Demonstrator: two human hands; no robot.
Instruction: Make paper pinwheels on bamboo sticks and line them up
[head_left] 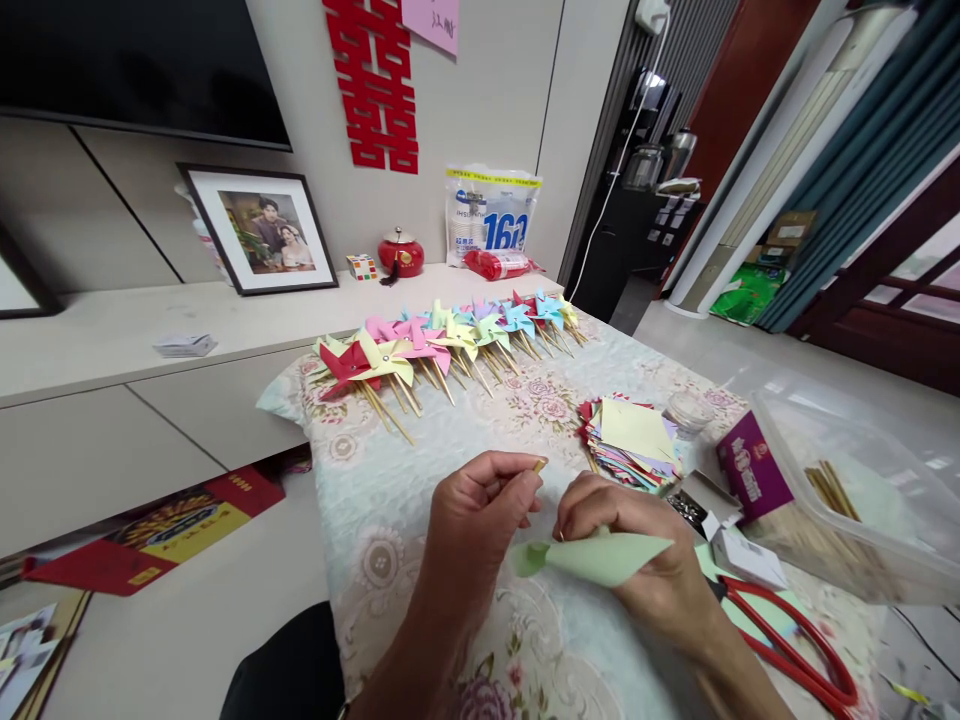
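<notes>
At frame centre, our left hand pinches a stick; our right hand pinches folded green paper.

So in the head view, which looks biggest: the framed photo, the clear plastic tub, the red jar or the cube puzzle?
1. Clear plastic tub, though it is nearer the camera.
2. Framed photo.
3. Red jar.
4. Cube puzzle.

Left hand pinching wooden stick, right hand holding folded green paper, pinwheels behind.
</notes>
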